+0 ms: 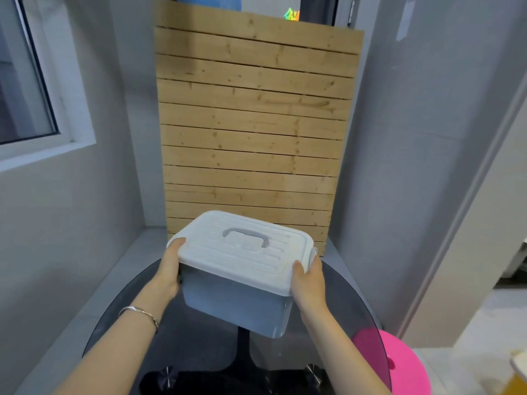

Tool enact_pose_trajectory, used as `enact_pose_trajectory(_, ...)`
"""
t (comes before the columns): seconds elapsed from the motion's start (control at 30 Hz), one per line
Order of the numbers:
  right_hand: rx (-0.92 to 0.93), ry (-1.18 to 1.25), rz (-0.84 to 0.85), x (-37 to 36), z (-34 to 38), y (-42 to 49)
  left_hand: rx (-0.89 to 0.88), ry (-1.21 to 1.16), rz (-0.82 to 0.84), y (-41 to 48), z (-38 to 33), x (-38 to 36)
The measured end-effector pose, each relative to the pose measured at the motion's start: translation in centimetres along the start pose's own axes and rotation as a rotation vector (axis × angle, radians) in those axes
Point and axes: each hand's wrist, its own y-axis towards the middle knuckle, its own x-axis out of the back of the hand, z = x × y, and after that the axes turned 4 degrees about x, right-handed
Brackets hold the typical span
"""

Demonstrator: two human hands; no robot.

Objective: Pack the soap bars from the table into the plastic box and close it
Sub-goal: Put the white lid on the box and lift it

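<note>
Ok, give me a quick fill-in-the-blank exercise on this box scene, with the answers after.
1. The box is held by ____ hands.
2. The lid is ____ the box.
3. The bracelet is on the ____ wrist.
4. The stool beside the table is ____.

Missing words: two; on; left; pink.

The single head camera is looking forward and down from close above, facing a slatted wooden panel [251,124] beyond each grip, the round glass bench [356,303] lying beneath.
</note>
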Motion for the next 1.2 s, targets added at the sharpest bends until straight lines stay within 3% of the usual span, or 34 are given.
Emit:
enact_pose_trajectory(0.37,-0.010,-0.103,0.379,2.3,1.4,5.4,-0.043,-0.031,-0.050,-2.3,2.0,1.4)
enact_pose_trajectory(0.53,-0.009,-0.107,0.400,2.3,1.1,5.8,-0.208,0.116,-0.149,-1.8,-0.1,2.0)
enact_pose_trajectory(0.7,-0.014,-0.117,0.390,2.2,1.0,6.0,-0.149,0.345,-0.132,0.3,-2.9,1.8)
enact_pose_trajectory(1.03,0.004,-0.105,0.381,2.0,0.7,6.1,-0.288,0.661,-0.299,2.1,-2.3,0.9)
enact_pose_trajectory(1.2,0.008,-0.044,0.368,1.9,0.4,5.9,-0.351,0.738,-0.253,2.4,-1.7,1.2)
